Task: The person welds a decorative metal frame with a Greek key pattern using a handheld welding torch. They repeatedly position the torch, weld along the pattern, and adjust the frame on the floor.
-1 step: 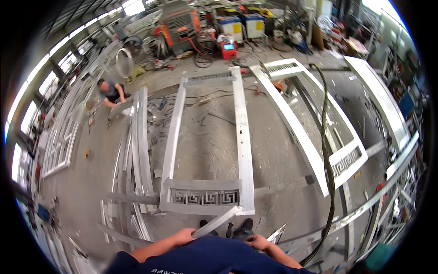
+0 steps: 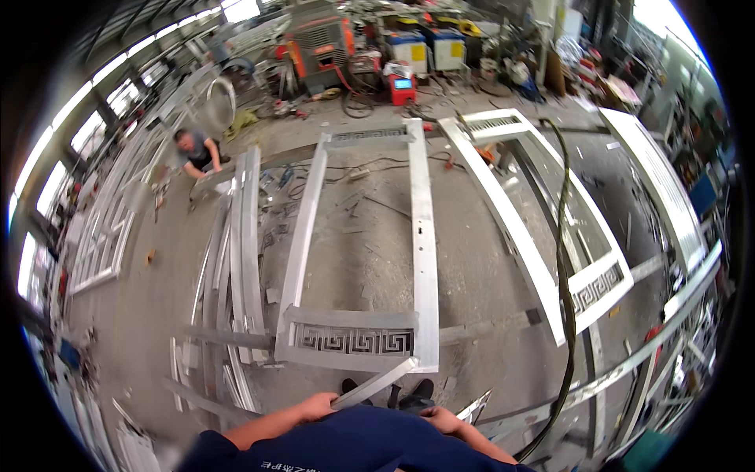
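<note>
Metal strip (image 2: 376,383), pale and flat, sits right at six o'clock, slanting up toward one o'clock until its far tip meets the near edge of the big frame. Left hand (image 2: 317,407) has it, fingers curled shut around the strip's lower end, forearm coming in bare from a dark blue sleeve (image 2: 346,444).

Starting out at nine o'clock: window-like grilles (image 2: 98,244) lean along the wall. Up at ten o'clock another person (image 2: 198,151) in a grey shirt crouches over the concrete floor (image 2: 358,252). Just inside that, a bundle of long metal bars (image 2: 236,275) lies stacked, running from eleven down toward seven.

Centre now: the door frame (image 2: 425,236) lies flat on the floor, two long rails stretching to twelve o'clock, with a key-pattern fretwork panel (image 2: 354,340) set across its near end, just above the strip's tip. Dark shoes (image 2: 414,392) peek out below it.

Right hand (image 2: 442,421), just past six, is closed on a second, shorter piece of metal (image 2: 476,407) that pokes up toward one o'clock; the exact grip is hard to make out.

Swinging to two o'clock, a second frame (image 2: 535,236) lies angled with its own fretwork end, and a dark hose (image 2: 563,259) snakes across it from one down to five. Welding machines (image 2: 322,47) crowd twelve o'clock.
</note>
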Motion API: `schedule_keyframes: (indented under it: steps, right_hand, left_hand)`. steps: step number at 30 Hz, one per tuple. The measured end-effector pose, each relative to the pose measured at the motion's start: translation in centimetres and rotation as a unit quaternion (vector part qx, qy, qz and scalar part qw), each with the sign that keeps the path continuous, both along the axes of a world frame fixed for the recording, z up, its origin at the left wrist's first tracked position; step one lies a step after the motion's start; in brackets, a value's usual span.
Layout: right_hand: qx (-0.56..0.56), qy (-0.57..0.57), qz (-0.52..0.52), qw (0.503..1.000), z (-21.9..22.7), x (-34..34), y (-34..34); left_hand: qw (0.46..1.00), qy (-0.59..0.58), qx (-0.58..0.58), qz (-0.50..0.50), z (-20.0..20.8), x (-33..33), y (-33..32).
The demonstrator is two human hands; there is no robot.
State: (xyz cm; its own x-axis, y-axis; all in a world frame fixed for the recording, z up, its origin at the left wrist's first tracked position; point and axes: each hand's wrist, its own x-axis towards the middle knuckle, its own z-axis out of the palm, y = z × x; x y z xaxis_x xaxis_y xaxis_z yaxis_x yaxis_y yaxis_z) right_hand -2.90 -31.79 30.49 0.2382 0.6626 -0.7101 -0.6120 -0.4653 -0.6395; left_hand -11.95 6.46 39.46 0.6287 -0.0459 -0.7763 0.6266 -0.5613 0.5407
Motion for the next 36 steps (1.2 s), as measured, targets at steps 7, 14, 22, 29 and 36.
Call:
schedule_keyframes:
  steps: [7, 14, 22, 29, 36]
  right_hand:
    - [0.012, -0.030, 0.069, 0.997, 3.3, 3.6, 5.5]
    - [0.052, -0.028, 0.240, 0.969, 10.5, 6.8, 17.2]
    - [-0.063, -0.196, 0.238, 0.949, 12.3, 3.6, 30.4]
    - [0.010, -0.136, 0.354, 0.925, 10.8, 5.1, 36.7]
    - [0.058, -0.052, 0.387, 0.919, 4.4, 14.5, 42.5]
  left_hand:
    - [0.999, 0.003, -0.043, -0.023, -3.0, -4.0, 7.5]
    - [0.992, -0.070, -0.101, -0.023, -3.5, -8.4, 14.3]
    - [0.964, -0.102, 0.133, 0.207, 4.0, -13.8, 16.9]
    - [0.917, -0.108, 0.154, 0.352, 4.9, -19.0, 16.5]
    - [0.832, 0.029, 0.017, 0.554, 1.6, -26.6, 15.1]
